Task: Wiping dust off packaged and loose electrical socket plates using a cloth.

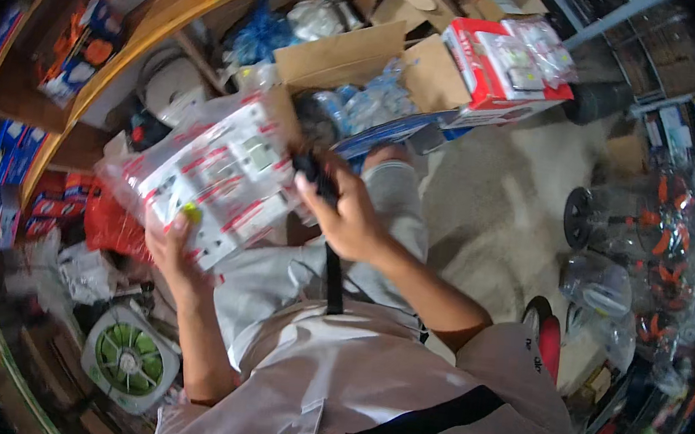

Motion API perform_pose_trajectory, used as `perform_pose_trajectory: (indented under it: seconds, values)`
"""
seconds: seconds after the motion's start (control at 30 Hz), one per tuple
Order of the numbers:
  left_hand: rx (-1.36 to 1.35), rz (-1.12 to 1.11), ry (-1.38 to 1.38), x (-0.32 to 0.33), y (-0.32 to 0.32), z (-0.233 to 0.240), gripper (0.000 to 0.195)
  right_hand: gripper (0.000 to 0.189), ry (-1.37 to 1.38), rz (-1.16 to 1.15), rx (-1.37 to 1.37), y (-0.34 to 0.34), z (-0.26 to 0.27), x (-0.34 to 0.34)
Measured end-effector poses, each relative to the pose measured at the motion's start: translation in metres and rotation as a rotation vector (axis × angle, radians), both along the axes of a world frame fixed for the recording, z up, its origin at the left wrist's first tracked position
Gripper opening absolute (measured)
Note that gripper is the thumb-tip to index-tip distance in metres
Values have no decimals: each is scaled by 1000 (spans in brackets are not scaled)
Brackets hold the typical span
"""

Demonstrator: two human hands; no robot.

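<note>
My left hand (175, 250) grips the lower left edge of a clear plastic bag with red print, its thumb on top beside a small yellow-green sticker. White electrical socket panels (218, 181) show inside the bag. Over its right side, my right hand (345, 210) is closed around a black handheld object (316, 179), whose kind is not clear; a black strap hangs below it. Just beyond the bag stands an opened cardboard box (339, 57) holding clear and bluish plastic packets (372, 105).
Wooden shelves (102, 70) with boxed goods curve along the left. A green-bladed fan (129, 359) is at the lower left. Beside the cardboard box is a red and white box (496, 74) bearing bagged items. Plastic-wrapped goods (652, 223) stand on the right.
</note>
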State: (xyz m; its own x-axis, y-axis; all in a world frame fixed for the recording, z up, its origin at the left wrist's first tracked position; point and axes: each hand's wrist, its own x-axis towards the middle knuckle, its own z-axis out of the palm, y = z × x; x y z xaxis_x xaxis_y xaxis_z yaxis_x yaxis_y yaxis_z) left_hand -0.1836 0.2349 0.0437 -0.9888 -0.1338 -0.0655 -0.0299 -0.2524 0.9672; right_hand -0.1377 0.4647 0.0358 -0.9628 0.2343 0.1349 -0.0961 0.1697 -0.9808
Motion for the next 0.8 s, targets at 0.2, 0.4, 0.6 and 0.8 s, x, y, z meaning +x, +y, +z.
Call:
perform_pose_trajectory:
  seconds: [0.2,0.4,0.6,0.8]
  values:
    - [84,76,105,-13,31,0,60,38,-321,68,-745,-12,-21,51]
    - [45,73,119,-15,54,-3,58,34,-201,-108,-1048,-17,-35,26]
    - [-493,-52,401,37,90,-31,75,45,-179,-67,-1399,-15,-25,28]
    - [-176,-99,507,44,97,-85,70,51,-172,-191,-888,-47,-60,25]
